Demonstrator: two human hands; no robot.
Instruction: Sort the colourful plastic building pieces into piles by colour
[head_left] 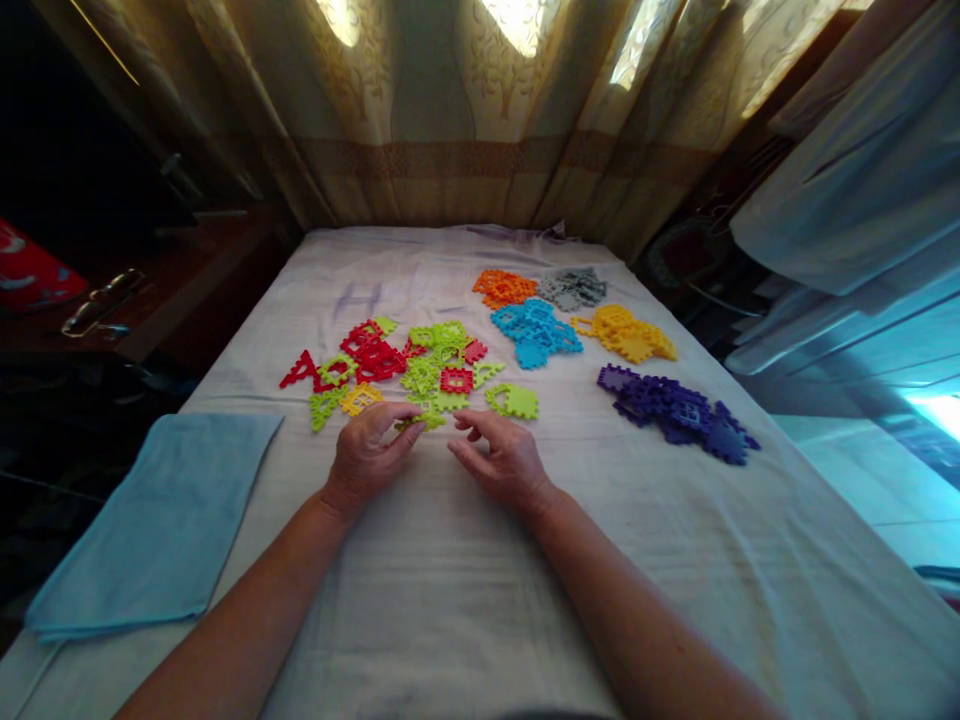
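Note:
My left hand (369,450) pinches a lime-green interlocking building piece (427,418) between thumb and fingers. To its right, my right hand (504,458) hovers with thumb and fingers apart and nothing visible between them. Just beyond both hands lies a mixed heap of notched flat pieces: red pieces (373,355), lime-green pieces (442,345) and a yellow window-shaped piece (361,398). A red square frame (457,380) rests in front of the green ones. Close to my right fingertips are more lime-green pieces (517,401).
Sorted piles lie to the right: orange (504,288), grey (574,288), light blue (534,330), yellow (626,333) and dark purple (682,412). A folded blue cloth (157,520) is at the left edge of the white sheet (435,600). A curtain (427,130) hangs behind.

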